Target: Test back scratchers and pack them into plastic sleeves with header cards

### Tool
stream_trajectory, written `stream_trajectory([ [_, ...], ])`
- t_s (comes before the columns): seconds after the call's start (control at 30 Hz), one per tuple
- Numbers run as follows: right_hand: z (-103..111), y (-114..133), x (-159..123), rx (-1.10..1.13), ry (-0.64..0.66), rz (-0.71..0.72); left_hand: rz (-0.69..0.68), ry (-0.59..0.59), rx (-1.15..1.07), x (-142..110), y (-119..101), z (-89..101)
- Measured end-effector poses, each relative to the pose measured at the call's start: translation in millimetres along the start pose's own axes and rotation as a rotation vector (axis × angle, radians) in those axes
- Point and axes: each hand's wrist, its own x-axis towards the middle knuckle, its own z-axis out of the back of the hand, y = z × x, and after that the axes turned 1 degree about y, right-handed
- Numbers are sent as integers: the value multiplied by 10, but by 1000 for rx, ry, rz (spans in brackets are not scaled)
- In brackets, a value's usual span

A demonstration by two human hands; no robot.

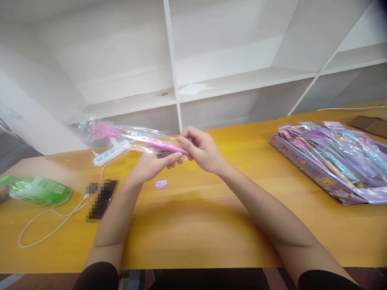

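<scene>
A pink back scratcher (160,145) in a clear plastic bag is held above the table, its blurred pink head pointing left and its handle toward the right. A silvery shaft shows between the head and the handle. My right hand (203,150) pinches the handle end and the bag there, thumb on top. Under the handle, my left hand (152,164) is closed around the bagged piece, with its thumb laid along it. Below the hands, a small purple printed card (161,184) lies flat on the table.
On the right stands a purple display box (314,171) with several similar bagged pieces. A white power strip (111,153), a green pouch (40,191), a partly pixelated phone (105,201) and a white cable (54,211) lie on the left. White shelving (242,82) rises behind the wooden table (193,237).
</scene>
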Motion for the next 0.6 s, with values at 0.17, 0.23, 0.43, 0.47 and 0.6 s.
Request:
stream_trajectory([
  [0.17,-143,-171,-20,-30,-196,83,-72,-3,-1,31,-93,-58],
  [0.23,-190,-223,-24,-53,-229,105,-78,-49,70,26,-114,-77],
  [0.43,-204,-283,-34,-43,-218,144,-180,-51,316,-13,-123,-41],
  [0.47,-186,-285,-37,-33,-186,138,-206,-42,325,-16,-120,-32],
  [0.6,-102,-271,-49,-22,-42,100,-310,15,303,-11,-93,-14],
])
